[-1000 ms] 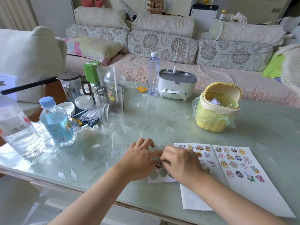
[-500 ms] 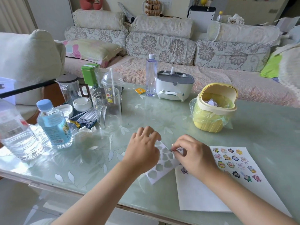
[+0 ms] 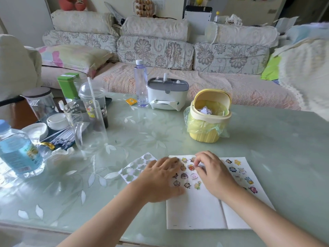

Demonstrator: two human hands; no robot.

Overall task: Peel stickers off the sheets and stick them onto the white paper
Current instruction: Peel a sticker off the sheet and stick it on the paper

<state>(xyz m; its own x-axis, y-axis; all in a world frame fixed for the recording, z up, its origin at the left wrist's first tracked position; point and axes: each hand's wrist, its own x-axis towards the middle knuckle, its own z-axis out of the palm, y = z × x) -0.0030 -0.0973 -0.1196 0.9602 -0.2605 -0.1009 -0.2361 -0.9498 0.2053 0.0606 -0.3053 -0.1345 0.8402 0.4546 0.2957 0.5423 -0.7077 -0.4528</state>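
Two white papers (image 3: 195,213) lie side by side near the table's front edge, each carrying several small cartoon stickers. My left hand (image 3: 160,179) lies flat on the left paper's left edge, fingers spread. My right hand (image 3: 211,173) is over the upper part of the same paper, thumb and forefinger pinching a small sticker (image 3: 199,165) just above the sheet. A peeled sticker sheet (image 3: 137,168) with empty cut-outs lies on the table left of my left hand. The right paper (image 3: 238,175) is partly hidden by my right forearm.
A yellow mini bin (image 3: 209,116) with a bag stands behind the papers. A white tissue box (image 3: 167,94) and a clear bottle (image 3: 141,84) are further back. Cups, a glass pitcher (image 3: 88,127) and a water bottle (image 3: 17,150) crowd the left side.
My left hand let go of the peeled sheet, which now lies on the table, and moved onto the white paper. My right hand carried the sticker rightward over the paper.
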